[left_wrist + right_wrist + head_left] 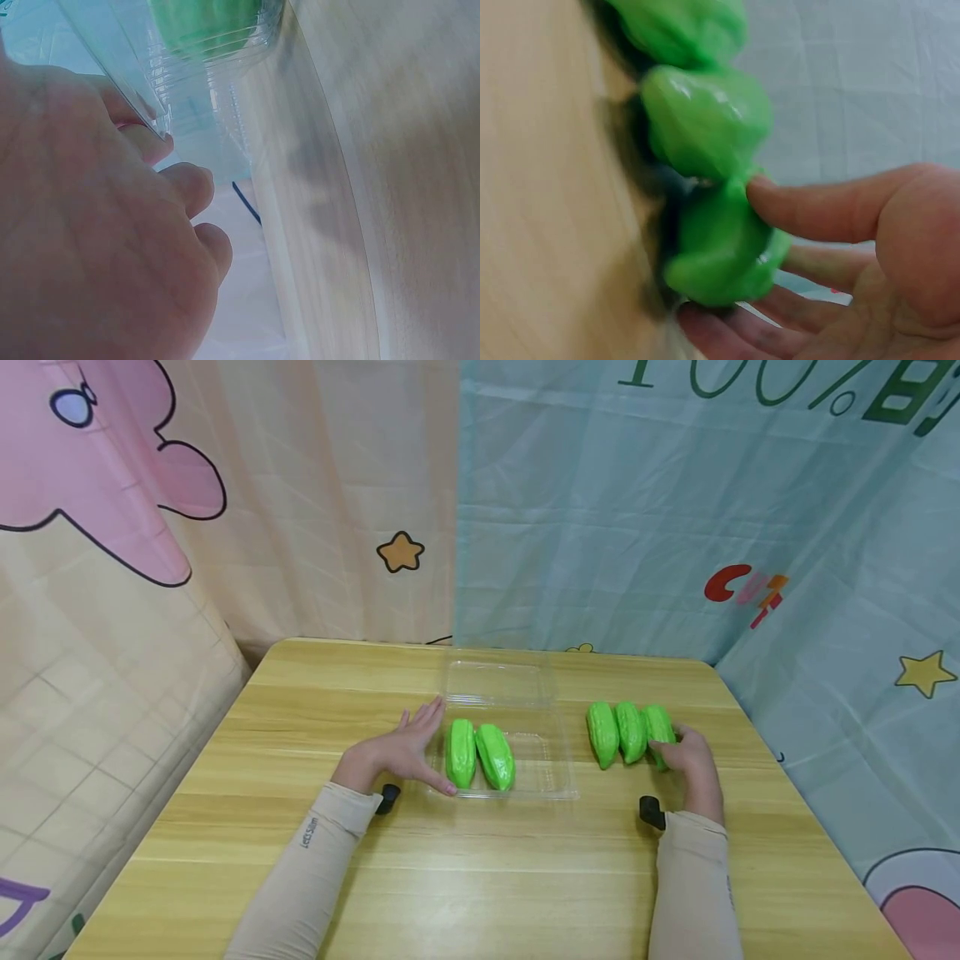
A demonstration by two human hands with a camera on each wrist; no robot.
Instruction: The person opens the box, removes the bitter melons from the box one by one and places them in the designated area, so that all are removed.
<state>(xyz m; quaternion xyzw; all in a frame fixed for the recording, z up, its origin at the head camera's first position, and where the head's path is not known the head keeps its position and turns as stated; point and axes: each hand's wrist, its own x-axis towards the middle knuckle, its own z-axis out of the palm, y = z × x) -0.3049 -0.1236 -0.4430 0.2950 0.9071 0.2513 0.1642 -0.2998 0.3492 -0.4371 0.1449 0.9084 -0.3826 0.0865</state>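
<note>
A clear plastic box [547, 772] lies unfolded, its lid [495, 681] laid back toward the curtain. Two ridged green bitter melons, one [461, 756] beside the other [496, 757], lie side by side in its left part. My left hand [401, 752] holds the box at its left side, thumb at the near corner and fingers toward the far one. At the right, my right hand [692, 760] grips the rightmost bitter melon [724, 244] of a row of three, thumb on one side and fingers on the other. The other two, a middle one [631, 732] and a left one [603, 735], lie close beside it.
The wooden table [465, 885] has curtains behind and at both sides. A black wrist-camera piece [387, 799] sits by the left wrist and another black piece [652, 812] by the right.
</note>
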